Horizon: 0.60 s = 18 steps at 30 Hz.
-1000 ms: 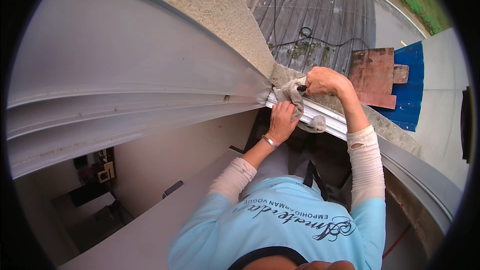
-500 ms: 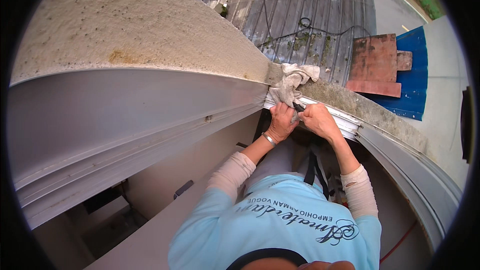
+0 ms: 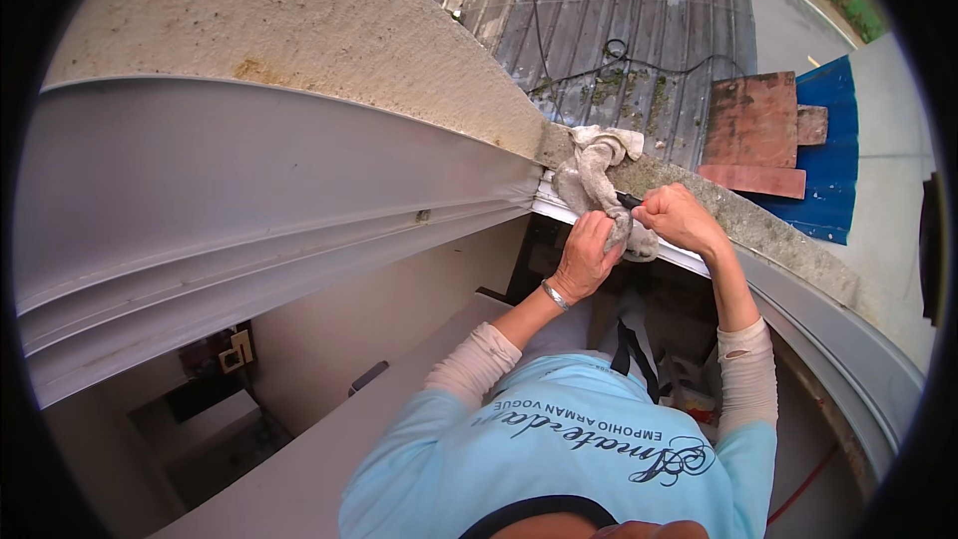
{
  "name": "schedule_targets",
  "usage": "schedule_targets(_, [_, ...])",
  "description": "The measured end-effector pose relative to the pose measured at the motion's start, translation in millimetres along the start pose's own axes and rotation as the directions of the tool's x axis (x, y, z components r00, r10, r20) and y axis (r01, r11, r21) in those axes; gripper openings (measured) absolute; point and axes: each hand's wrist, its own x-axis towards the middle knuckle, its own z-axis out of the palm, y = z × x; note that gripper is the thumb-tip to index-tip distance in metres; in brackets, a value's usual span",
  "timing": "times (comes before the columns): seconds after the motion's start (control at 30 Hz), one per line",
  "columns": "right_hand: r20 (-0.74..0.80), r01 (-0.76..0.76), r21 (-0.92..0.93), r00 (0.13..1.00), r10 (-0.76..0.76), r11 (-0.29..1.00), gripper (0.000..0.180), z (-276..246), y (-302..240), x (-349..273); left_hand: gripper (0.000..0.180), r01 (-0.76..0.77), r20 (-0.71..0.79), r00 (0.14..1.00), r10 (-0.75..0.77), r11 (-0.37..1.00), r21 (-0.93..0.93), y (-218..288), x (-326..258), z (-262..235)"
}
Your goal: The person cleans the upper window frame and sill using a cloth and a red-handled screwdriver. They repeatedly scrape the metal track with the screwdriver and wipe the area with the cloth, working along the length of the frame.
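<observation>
A dirty grey-white rag [image 3: 599, 168] lies bunched over the white window track [image 3: 551, 202] and the rough concrete ledge beyond it. The fingers of my left hand [image 3: 586, 258] are closed on the rag's near end, just above the track. My right hand [image 3: 684, 220] is wrapped round a slim tool with a black handle [image 3: 629, 201], its front end pointing left against the rag. Cloth hides the tool's tip, so its kind cannot be told. A silver bracelet [image 3: 555, 293] circles my left wrist.
To the left runs a wide grey metal frame [image 3: 249, 155] below a rough plaster wall [image 3: 299, 20]. Outside lie a corrugated roof [image 3: 619, 10] with a black cable [image 3: 689, 65], reddish boards [image 3: 753, 120] and a blue sheet [image 3: 830, 140]. Another grey frame [image 3: 838, 324] curves along the right.
My right hand has moved right and slightly up, with more of the black handle showing. My left hand has shifted slightly right and down, and the rag's near end now droops over the track.
</observation>
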Motion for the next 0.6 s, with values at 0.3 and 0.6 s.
schedule_targets(0.3, [0.143, 0.162, -0.273, 0.982, -0.126, 0.948, 0.029, -20.0, -15.1, 39.6, 0.027, 0.063, -0.033, 0.998, -0.062, 0.997, 0.049, 3.7, -6.8, -9.2])
schedule_targets(0.6, [0.027, -0.033, 0.104, 0.999, 0.03, 0.994, 0.033, -8.3, -9.1, -28.3, 0.035, 0.145, -0.031, 0.989, -0.147, 0.989, -0.038, 1.0, -3.8, -37.1])
